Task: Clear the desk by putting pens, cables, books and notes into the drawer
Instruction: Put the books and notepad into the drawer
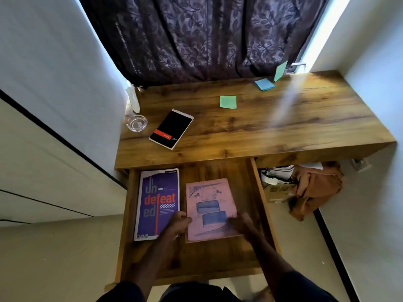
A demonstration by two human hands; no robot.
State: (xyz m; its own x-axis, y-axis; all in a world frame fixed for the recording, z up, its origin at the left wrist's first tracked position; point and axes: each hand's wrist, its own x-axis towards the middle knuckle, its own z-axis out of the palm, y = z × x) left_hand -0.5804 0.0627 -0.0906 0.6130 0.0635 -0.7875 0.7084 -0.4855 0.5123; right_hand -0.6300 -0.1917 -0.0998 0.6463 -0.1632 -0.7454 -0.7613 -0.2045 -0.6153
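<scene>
The wooden drawer under the desk stands pulled out. A purple book with orange lettering lies flat at its left side. Beside it lies a pink book. My left hand pinches the pink book's left edge near its lower corner. My right hand, blurred, rests on the book's lower right corner. On the desk top lie a black notebook with a red band, a green sticky note, a blue sticky-note pad, and a second green note stuck up by the curtain.
A glass ashtray sits at the desk's left rear corner. A dark patterned curtain hangs behind the desk. Brown cloth and other items lie under the desk's right half. Walls close in on both sides.
</scene>
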